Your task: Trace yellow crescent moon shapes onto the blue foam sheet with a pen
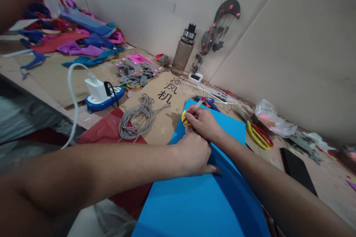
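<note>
My right hand (204,120) is closed around a pen (198,103) with a clear barrel and a red end. A yellow disc (183,117) with dark lines shows at its fingertips, partly covered. Just below, my left hand (194,153) presses down on a large blue sheet (183,207), its thumb stretched out to the side. The left fingertips are tucked beneath the right hand, so part of them is hidden. Blue sheet runs from the glue gun (208,102) down toward my lap, and the pen's tip cannot be seen.
Grey cord (136,120) lies coiled left of the sheet, by a blue power strip (104,100). Behind stand a bottle (183,50) and felt pieces (135,72). Yellow-and-red scissors (258,135) and a black phone (297,170) lie right. Another person's arm (19,0) reaches in upper left.
</note>
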{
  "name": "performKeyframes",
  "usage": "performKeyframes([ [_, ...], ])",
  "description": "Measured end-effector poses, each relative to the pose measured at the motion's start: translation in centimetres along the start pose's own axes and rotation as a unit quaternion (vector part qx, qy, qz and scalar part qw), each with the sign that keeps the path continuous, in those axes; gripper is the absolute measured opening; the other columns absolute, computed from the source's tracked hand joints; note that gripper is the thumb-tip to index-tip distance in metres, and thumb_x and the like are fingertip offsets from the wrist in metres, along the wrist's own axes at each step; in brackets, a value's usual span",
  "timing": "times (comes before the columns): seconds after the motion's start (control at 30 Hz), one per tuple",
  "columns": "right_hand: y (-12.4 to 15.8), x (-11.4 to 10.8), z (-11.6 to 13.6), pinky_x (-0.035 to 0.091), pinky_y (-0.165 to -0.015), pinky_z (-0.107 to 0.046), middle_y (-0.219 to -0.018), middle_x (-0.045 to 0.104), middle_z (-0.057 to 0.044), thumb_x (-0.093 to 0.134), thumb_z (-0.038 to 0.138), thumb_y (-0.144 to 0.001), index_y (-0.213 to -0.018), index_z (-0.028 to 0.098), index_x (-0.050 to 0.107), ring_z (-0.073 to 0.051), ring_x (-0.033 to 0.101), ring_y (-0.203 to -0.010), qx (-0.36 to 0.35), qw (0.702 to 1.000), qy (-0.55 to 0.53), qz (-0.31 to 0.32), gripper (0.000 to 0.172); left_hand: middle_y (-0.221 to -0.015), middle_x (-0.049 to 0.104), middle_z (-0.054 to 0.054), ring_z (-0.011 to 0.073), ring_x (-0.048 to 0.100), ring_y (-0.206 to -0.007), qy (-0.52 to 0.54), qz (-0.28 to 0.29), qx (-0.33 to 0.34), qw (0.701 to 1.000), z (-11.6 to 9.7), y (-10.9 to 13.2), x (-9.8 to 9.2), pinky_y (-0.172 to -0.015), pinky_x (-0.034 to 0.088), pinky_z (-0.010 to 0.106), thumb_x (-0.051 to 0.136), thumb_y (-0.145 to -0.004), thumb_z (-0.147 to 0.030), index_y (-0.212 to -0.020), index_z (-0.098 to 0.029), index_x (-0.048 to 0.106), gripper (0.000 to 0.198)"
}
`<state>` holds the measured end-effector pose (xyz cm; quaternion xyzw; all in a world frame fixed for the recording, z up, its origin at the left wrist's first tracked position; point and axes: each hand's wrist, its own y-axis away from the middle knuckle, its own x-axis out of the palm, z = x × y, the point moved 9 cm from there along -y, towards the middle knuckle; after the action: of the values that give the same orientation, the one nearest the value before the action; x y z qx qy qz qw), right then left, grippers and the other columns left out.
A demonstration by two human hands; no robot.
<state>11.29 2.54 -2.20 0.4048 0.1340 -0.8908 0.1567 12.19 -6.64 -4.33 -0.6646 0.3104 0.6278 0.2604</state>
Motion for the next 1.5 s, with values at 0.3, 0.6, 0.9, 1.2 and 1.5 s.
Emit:
performKeyframes([
  [0.3, 0.3, 0.0, 0.0, 0.048, -0.063, -0.024, -0.076, 0.069, -0.002, 0.050, 0.025, -0.089, -0.074, 0.019, 0.059, -0.013, 0.062, -0.066, -0.003, 1.000, 0.000, 0.014, 0.018, -0.115, 0.067, 0.027, 0.0471, 0.055, -0.116, -0.006, 0.009, -0.001, 1.000, 0.0, 0.2, -0.3, -0.093, 0.040, 0.055, 0.039, -0.085, -0.076, -0.126, -0.006, 0.065, 0.085],
  [0.6, 2.5, -2.8, -1.3, 0.054, -0.069, -0.026, -0.078, 0.068, -0.003, 0.054, 0.038, -0.087, -0.085, 0.020, 0.056, -0.014, 0.067, -0.072, 0.036, 0.979, -0.166, -0.117, 0.018, -0.120, 0.062, 0.032, 0.0468, 0.054, -0.117, -0.021, -0.030, -0.020, 0.999, 0.3, 0.1, -0.4, -0.094, 0.040, 0.054, 0.038, -0.081, -0.080, -0.125, -0.001, 0.062, 0.094],
  [0.9, 7.0, -4.5, -5.6, 0.055, -0.082, -0.034, -0.089, 0.071, -0.005, 0.053, 0.044, -0.089, -0.096, 0.020, 0.055, -0.018, 0.070, -0.083, 0.058, 0.957, -0.200, -0.200, 0.025, -0.104, 0.067, 0.027, 0.0417, 0.060, -0.105, -0.058, -0.088, 0.004, 0.994, 0.2, 0.3, -0.5, -0.094, 0.041, 0.052, 0.035, -0.081, -0.081, -0.109, -0.003, 0.067, 0.089],
  [1.2, 7.4, -3.5, -6.7, 0.052, -0.081, -0.031, -0.088, 0.071, -0.004, 0.046, 0.033, -0.093, -0.094, 0.020, 0.058, -0.017, 0.069, -0.085, 0.077, 0.975, -0.110, -0.179, 0.017, -0.100, 0.071, 0.018, 0.0305, 0.068, -0.090, -0.014, -0.058, -0.039, 0.997, 2.0, -0.9, -2.5, -0.078, 0.050, 0.039, 0.040, -0.096, -0.045, -0.116, -0.009, 0.064, 0.048],
  [1.5, 7.0, -3.0, -8.0, 0.054, -0.076, -0.028, -0.085, 0.071, -0.003, 0.047, 0.032, -0.094, -0.094, 0.021, 0.055, -0.016, 0.071, -0.081, 0.083, 0.968, -0.149, -0.182, 0.014, -0.092, 0.075, 0.006, 0.0170, 0.069, -0.078, 0.173, 0.050, -0.047, 0.983, 9.4, -4.5, -3.2, -0.071, 0.050, 0.024, 0.063, -0.077, -0.015, -0.101, -0.015, 0.073, 0.026],
])
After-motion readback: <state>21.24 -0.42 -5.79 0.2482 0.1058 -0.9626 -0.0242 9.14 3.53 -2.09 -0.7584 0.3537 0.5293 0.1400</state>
